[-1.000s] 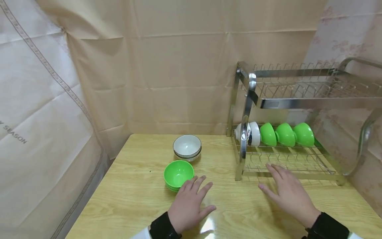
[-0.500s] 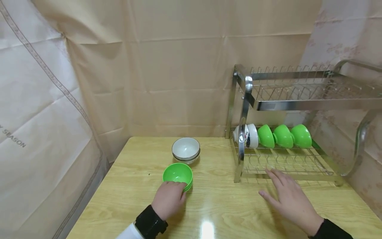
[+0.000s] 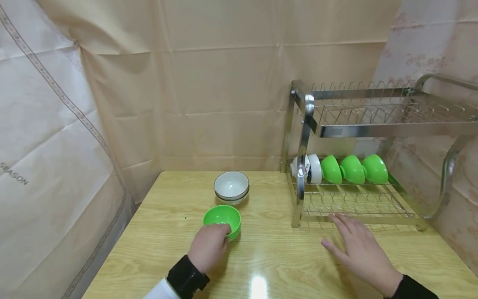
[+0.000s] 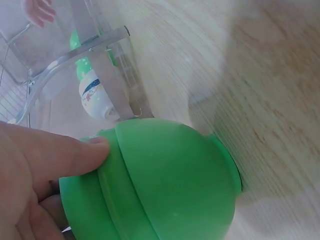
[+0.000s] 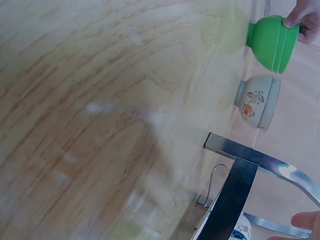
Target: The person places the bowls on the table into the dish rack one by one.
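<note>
My left hand [image 3: 208,248] pinches the near rim of a stack of nested green bowls [image 3: 221,214]. In the left wrist view, the thumb [image 4: 75,159] presses the outside of the upper green bowls [image 4: 175,175] while the other fingers are mostly hidden behind the rim. The stack stands upright on the wooden table. Just behind it are nested white bowls [image 3: 231,185], whose floral outside shows in the right wrist view. My right hand [image 3: 361,251] holds nothing, fingers extended, in front of the dish rack's lower tier.
A two-tier metal dish rack [image 3: 373,130] stands at the right. Three green bowls [image 3: 352,169] and white patterned bowls [image 3: 315,169] sit on edge along the back of its lower shelf. Beige cloth [image 3: 224,83] hangs behind the table [image 3: 149,249].
My left hand has gone from spread fingers beside the green stack to pinching its near rim. My right hand stays almost in place. The head view has shifted slightly.
</note>
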